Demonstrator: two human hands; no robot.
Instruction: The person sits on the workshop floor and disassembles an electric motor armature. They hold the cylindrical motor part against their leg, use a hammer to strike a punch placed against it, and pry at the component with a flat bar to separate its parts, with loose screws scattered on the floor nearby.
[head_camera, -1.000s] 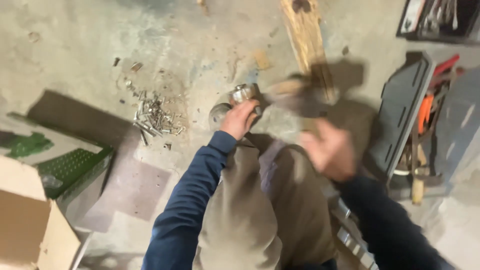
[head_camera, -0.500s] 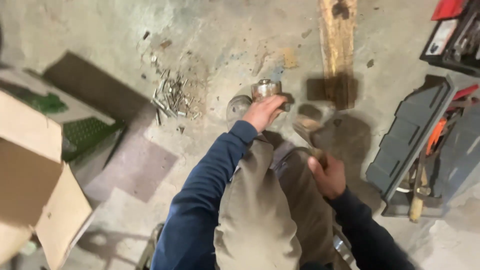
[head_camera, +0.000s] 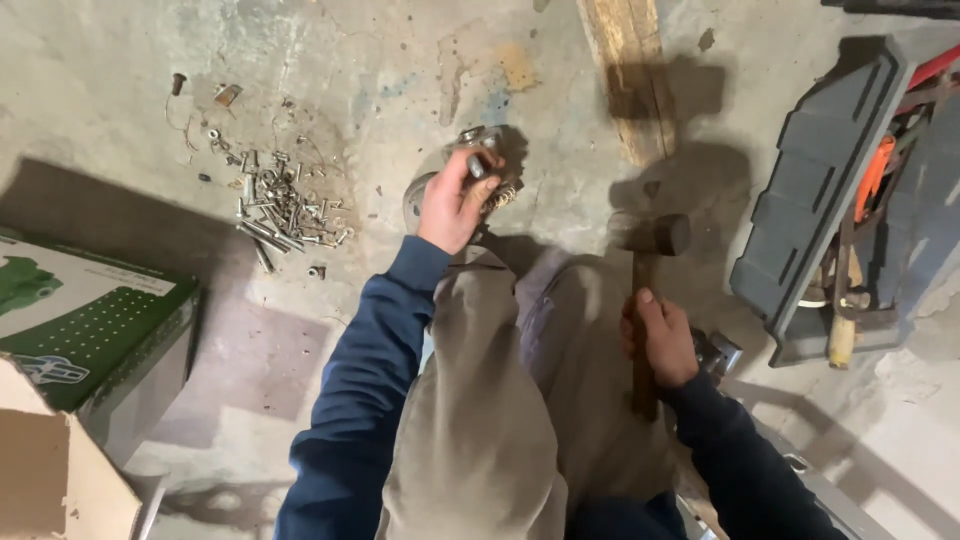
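A small metal part (head_camera: 478, 160) is pinched upright in the fingers of the left hand (head_camera: 452, 200) and pressed down on the concrete floor (head_camera: 380, 60), just beyond the knees and beside a round metal disc (head_camera: 415, 197) that is partly hidden under the palm. A hammer (head_camera: 648, 270) is gripped by its wooden handle in the clenched right hand (head_camera: 658, 340), with the head raised and blurred. Since the fingers are wrapped close around the part, they could be struck by a slightly misaimed blow, or the part could be knocked sideways out of the grip. A scatter of bolts and screws (head_camera: 280, 210) lies to the left, a wooden plank (head_camera: 628, 70) beyond, an open toolbox (head_camera: 830, 200) at the right, and a green carton (head_camera: 80, 320) at the floor's left edge.
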